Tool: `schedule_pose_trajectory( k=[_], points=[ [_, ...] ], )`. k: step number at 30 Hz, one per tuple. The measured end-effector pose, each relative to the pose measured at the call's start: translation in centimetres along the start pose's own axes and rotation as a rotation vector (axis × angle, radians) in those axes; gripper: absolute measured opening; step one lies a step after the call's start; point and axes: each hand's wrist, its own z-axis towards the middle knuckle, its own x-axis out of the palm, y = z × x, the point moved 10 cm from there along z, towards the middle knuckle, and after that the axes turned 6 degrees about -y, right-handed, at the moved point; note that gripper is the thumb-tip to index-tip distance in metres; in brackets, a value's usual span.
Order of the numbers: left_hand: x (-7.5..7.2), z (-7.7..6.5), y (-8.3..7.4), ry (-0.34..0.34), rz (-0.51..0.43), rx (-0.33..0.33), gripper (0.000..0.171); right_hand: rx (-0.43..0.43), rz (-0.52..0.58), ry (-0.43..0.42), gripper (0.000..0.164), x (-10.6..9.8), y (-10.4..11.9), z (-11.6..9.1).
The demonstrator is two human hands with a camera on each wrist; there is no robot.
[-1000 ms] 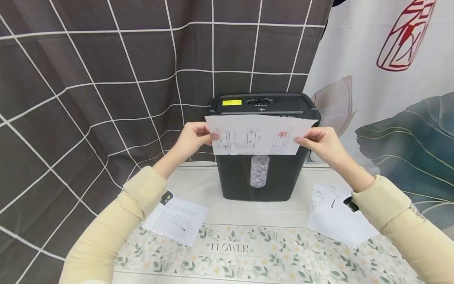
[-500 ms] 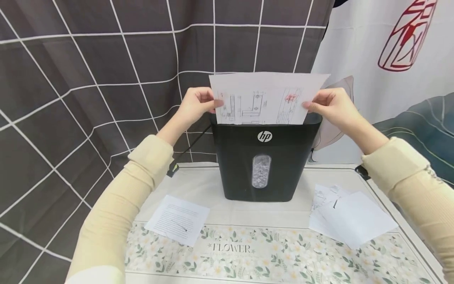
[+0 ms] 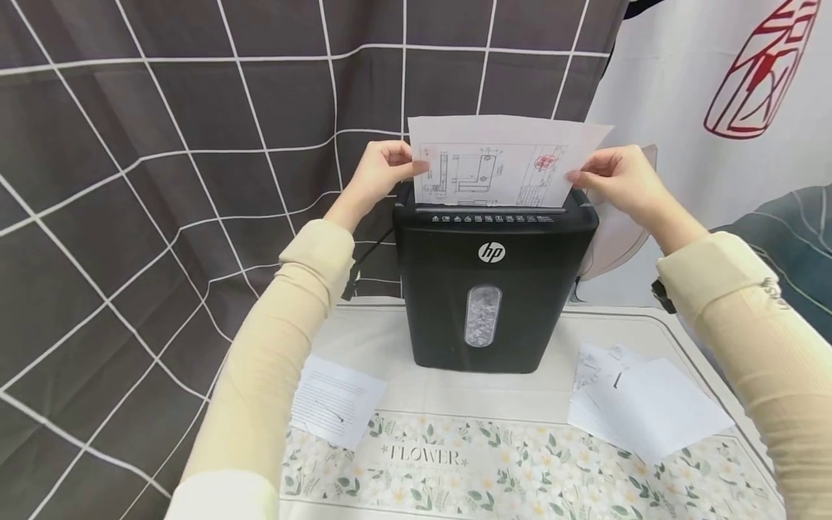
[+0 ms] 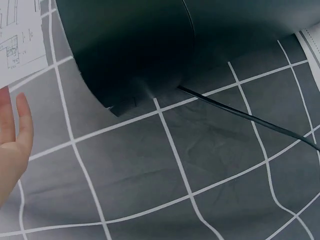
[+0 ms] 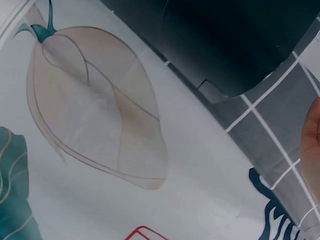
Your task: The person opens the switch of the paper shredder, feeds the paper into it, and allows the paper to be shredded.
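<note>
A sheet of paper with a line drawing and a red stamp stands upright over the top of a black HP paper shredder. Its lower edge meets the slot area behind the row of small icons. My left hand pinches the sheet's left edge between thumb and fingers. At the right edge, my right hand pinches it the same way. Part of the printed sheet and the left fingers show at the edge of the left wrist view. In the right wrist view only a sliver of the hand appears.
A printed page lies on the table at the left. At the right are overlapping white sheets with torn scraps. Behind hangs a dark grid curtain. A black cord runs from the shredder's side.
Both hands have raised the sheet from in front of the shredder to above its top, then shifted slightly right in view. The shredder's front logo and icons are now uncovered.
</note>
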Motion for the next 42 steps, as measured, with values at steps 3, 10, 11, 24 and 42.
schedule_pose_trajectory(
  k=[3, 10, 11, 24, 42],
  points=[
    [0.2, 0.3, 0.7, -0.011, -0.016, -0.013, 0.006, -0.008, 0.021, -0.010, 0.007, 0.2, -0.4, 0.4],
    [0.4, 1.0, 2.3, -0.076, -0.034, -0.036, 0.014, -0.003, -0.026, -0.032, 0.021, 0.9, -1.3, 0.9],
    [0.4, 1.1, 2.6, -0.087, -0.037, -0.043, 0.014, 0.000, -0.032, -0.034, 0.021, 1.0, -1.5, 0.9],
    [0.9, 1.0, 4.2, -0.113, -0.003, -0.076, 0.008, 0.006, -0.045, -0.015, 0.020, 1.7, -2.6, 0.8],
    [1.9, 0.4, 5.1, -0.058, -0.025, -0.111, 0.009, 0.048, -0.079, 0.023, 0.029, 2.5, -3.7, 0.5]
  ],
)
